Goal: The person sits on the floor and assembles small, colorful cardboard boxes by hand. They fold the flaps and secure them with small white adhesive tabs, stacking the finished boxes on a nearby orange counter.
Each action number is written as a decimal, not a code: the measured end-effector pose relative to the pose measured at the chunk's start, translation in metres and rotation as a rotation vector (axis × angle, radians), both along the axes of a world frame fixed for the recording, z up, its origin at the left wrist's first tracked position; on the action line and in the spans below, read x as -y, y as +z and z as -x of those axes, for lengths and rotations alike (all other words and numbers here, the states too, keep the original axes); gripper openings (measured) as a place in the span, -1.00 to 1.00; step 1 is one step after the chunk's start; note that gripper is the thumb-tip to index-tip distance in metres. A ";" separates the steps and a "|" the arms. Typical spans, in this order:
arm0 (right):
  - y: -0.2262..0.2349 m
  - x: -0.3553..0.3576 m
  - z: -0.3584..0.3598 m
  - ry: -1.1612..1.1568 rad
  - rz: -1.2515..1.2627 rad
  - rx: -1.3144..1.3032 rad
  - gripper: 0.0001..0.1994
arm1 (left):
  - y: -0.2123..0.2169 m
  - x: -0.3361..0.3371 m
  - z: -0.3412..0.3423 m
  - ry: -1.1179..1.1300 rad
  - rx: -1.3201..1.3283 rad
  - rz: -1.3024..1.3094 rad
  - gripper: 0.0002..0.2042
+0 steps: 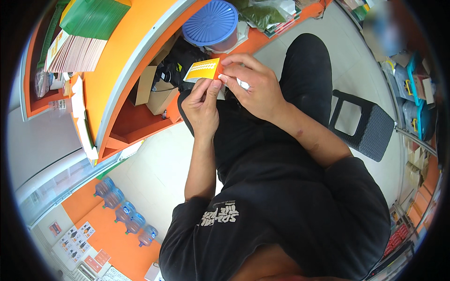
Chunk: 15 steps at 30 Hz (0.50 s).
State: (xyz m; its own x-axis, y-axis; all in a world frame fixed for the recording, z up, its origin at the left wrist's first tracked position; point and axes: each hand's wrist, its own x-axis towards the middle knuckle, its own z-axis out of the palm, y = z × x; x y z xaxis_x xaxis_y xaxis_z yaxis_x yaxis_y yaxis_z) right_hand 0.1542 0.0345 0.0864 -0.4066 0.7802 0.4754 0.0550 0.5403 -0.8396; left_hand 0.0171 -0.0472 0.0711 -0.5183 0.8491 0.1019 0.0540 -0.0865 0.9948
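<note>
A small yellow and orange card box (200, 70) with pale printing is held up in front of me, above my knees. My left hand (202, 107) pinches its lower edge between thumb and fingers. At the orange right end, the thumb and fingertips of my right hand (257, 86) close on the card. The fingers cover part of that end, so whether a flap there is folded in cannot be seen.
An orange counter (136, 28) curves along the left, with a stack of green-edged cards (86, 42) on it. Behind the box stands a blue lidded tub (211, 23). A black stool (363, 122) is at my right, and several water bottles (126, 213) stand lower left.
</note>
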 end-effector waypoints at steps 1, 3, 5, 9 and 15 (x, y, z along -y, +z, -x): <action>-0.001 0.001 0.000 -0.004 -0.008 0.004 -0.88 | 0.000 -0.001 0.000 0.013 0.004 0.002 -0.81; -0.004 -0.002 0.000 -0.015 -0.023 -0.018 -0.88 | 0.003 -0.003 0.002 -0.007 0.012 -0.009 -0.82; -0.008 -0.007 0.002 -0.024 -0.030 -0.071 -0.88 | 0.004 -0.005 0.002 -0.017 0.026 -0.002 -0.82; -0.003 -0.005 0.002 0.005 0.066 -0.059 -0.88 | 0.002 -0.007 0.001 -0.019 0.045 0.009 -0.83; 0.001 -0.010 0.000 0.053 0.120 -0.007 -0.85 | 0.008 -0.009 0.006 -0.029 -0.126 0.102 -0.82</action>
State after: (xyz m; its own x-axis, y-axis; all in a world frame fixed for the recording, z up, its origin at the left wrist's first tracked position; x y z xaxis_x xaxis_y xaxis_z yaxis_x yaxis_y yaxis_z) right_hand 0.1545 0.0441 0.0873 -0.4456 0.8093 0.3828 0.0230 0.4378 -0.8988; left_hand 0.0107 -0.0385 0.0787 -0.4821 0.8727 0.0771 0.1776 0.0112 0.9840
